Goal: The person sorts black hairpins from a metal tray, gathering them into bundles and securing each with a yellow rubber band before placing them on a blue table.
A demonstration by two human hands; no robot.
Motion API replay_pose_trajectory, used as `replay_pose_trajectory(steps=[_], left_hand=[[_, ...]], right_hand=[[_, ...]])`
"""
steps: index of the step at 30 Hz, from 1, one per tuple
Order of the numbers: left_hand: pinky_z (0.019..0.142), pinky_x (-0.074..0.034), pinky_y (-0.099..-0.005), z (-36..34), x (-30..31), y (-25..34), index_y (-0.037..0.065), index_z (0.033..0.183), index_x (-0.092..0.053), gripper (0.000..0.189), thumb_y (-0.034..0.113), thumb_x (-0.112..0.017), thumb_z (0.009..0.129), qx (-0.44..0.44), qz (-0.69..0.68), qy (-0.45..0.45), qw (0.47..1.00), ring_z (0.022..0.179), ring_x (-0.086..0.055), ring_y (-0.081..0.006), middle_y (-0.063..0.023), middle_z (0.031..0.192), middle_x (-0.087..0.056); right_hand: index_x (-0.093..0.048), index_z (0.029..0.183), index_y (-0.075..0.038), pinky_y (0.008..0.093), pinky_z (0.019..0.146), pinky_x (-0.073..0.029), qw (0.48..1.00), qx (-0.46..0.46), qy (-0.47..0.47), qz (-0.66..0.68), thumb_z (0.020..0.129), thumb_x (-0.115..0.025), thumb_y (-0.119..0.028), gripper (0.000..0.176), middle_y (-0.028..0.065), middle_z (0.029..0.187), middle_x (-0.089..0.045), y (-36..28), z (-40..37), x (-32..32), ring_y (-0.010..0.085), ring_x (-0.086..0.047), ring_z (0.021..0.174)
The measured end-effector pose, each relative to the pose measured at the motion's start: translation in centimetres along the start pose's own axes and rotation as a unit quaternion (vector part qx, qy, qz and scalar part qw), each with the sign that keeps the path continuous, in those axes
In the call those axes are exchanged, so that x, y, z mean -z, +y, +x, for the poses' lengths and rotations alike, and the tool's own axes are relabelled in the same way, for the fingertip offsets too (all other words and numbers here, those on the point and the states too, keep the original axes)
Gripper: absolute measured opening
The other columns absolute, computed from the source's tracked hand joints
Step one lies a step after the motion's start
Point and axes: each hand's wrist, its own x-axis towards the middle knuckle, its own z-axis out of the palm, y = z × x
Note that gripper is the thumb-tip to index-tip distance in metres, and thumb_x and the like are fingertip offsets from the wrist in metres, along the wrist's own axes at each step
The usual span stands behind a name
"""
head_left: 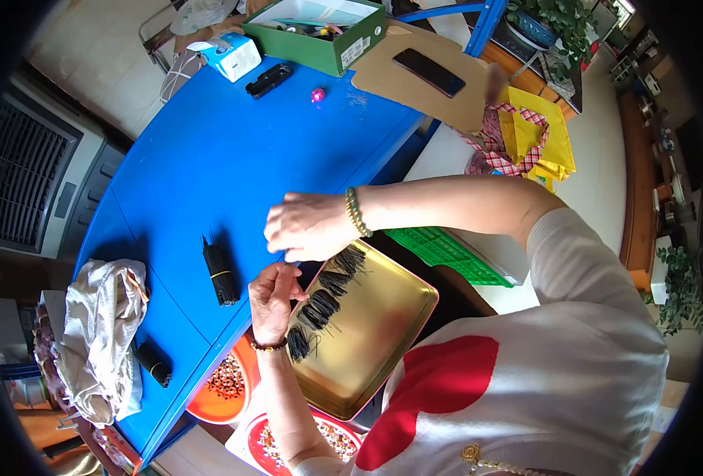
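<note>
My left hand (270, 300), with a dark bead bracelet at its wrist, is raised at the table edge, thumb and fingers pinched together. Just above it is my right hand (308, 226), wearing a green bead bracelet, its fingers curled toward the left fingertips. Anything between the fingers is too thin or hidden to make out. Beneath my hands, a gold metal tray (375, 321) holds several clumps of short black wire-like strands (318, 309) along its left side. A bundle of straight black strands (221, 274), tied with a yellowish band, lies on the blue table (185, 190).
A second black bundle (154, 364) lies near a white cloth bag (105, 333). Orange (248, 373) and red (256, 440) basins hold small beads. Toward the back are a green box (359, 51), a black stapler-like object (270, 80), a pink bauble (317, 95) and a phone (429, 72) on cardboard.
</note>
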Motion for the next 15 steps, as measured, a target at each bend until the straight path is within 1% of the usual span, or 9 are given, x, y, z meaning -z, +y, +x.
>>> replay_pose_trajectory(steps=[1, 3, 6, 9, 12, 15], left_hand=[[0.047, -0.045, -0.0209, -0.1, 0.0, 0.0, -0.002, 0.077, -0.058, 0.022, 0.014, -0.048, 0.089, 0.0, 0.027, -0.007, 1.0, 0.048, -0.051, -0.0072, -0.0002, 0.055, -0.051], [0.044, -0.044, -0.0209, -0.5, -0.3, 0.0, -0.003, 0.078, -0.059, 0.02, 0.012, -0.05, 0.087, -0.008, 0.067, -0.006, 0.998, 0.047, -0.05, -0.0064, -0.0003, 0.056, -0.051], [0.042, -0.042, -0.0209, -1.1, -0.8, 0.1, -0.003, 0.078, -0.06, 0.019, 0.011, -0.05, 0.087, -0.021, 0.13, 0.006, 0.991, 0.047, -0.049, -0.0057, -0.0004, 0.056, -0.052], [0.041, -0.039, -0.0206, -1.4, -1.1, 0.3, -0.004, 0.076, -0.06, 0.019, 0.009, -0.05, 0.086, -0.04, 0.189, 0.011, 0.981, 0.046, -0.048, -0.0047, 0.0009, 0.053, -0.049], [0.04, -0.036, -0.0244, -1.2, -1.2, -1.0, -0.005, 0.075, -0.06, 0.018, 0.007, -0.051, 0.084, -0.136, 0.245, 0.052, 0.958, 0.046, -0.048, -0.0055, -0.0021, 0.051, -0.05], [0.041, -0.036, -0.0302, -0.8, -1.6, -0.9, -0.004, 0.076, -0.06, 0.014, 0.005, -0.052, 0.081, -0.257, 0.33, 0.113, 0.901, 0.042, -0.05, -0.014, -0.0105, 0.05, -0.052]], right_hand=[[-0.06, 0.079, -0.009, 0.0348, 0.074, -0.036, 0.997, -0.003, -0.076, -0.011, 0.078, -0.053, -0.022, 0.015, 0.0029, 0.086, -0.059, -0.3, 0.1, 0.0, 0.0181, -0.052, 0.09], [-0.058, 0.071, -0.009, 0.0352, 0.07, -0.035, 0.993, 0.013, -0.117, -0.027, 0.076, -0.054, -0.021, 0.014, 0.0025, 0.075, -0.06, -0.6, -0.1, -0.3, 0.0201, -0.055, 0.076], [-0.058, 0.065, -0.006, 0.0372, 0.063, -0.04, 0.993, 0.002, -0.119, 0.01, 0.072, -0.055, -0.017, 0.013, 0.0064, 0.061, -0.058, -1.0, -0.1, -0.8, 0.0238, -0.056, 0.06], [-0.056, 0.059, -0.004, 0.0385, 0.051, -0.043, 0.997, -0.019, -0.078, 0.019, 0.067, -0.055, -0.012, 0.011, 0.0112, 0.053, -0.055, -1.7, -0.5, -1.0, 0.0262, -0.055, 0.05], [-0.054, 0.056, -0.002, 0.0377, 0.044, -0.043, 0.998, -0.026, -0.06, -0.027, 0.064, -0.056, -0.008, 0.01, 0.0135, 0.052, -0.055, -2.0, -0.6, -1.3, 0.0265, -0.057, 0.051], [-0.058, 0.058, -0.001, 0.0394, 0.05, -0.047, 0.996, -0.06, -0.046, -0.04, 0.06, -0.057, -0.008, 0.007, 0.0157, 0.059, -0.059, -2.2, -0.6, -1.7, 0.0293, -0.06, 0.06]])
